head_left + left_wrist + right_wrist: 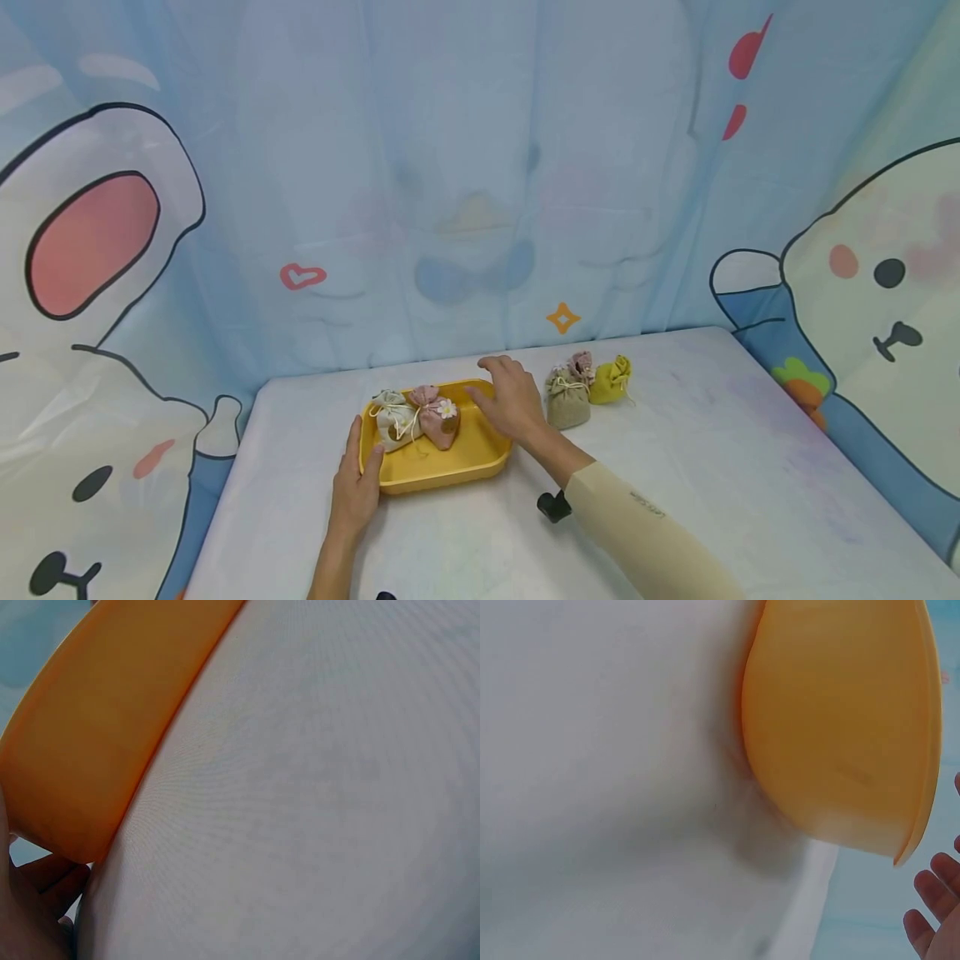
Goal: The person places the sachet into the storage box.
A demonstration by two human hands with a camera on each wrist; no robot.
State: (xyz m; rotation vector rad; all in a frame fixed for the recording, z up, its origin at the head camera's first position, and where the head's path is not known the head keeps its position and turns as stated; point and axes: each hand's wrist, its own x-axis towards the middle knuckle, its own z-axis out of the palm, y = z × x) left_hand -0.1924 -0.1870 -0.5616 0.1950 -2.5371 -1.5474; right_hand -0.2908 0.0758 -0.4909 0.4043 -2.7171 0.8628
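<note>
Nearest me, a beige sleeve (651, 532) slants toward the yellow tray (477, 454), set between the left hand (355, 487), gripping its left end, and the right hand (513, 407), loose-fingered and holding nothing, by its right end. Inside the tray sit a pale pouch (392, 427) and a pink pouch (436, 423); three more pouches (570, 403) cluster to its right.

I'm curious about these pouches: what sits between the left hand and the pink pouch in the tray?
The whitish pouch lies between them, as the head view shows.

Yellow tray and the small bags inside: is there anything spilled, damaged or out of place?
Nothing stands out: the yellow tray shows no visible damage, the white bag and pink bag inside look tied, and nothing appears spilled.
</note>
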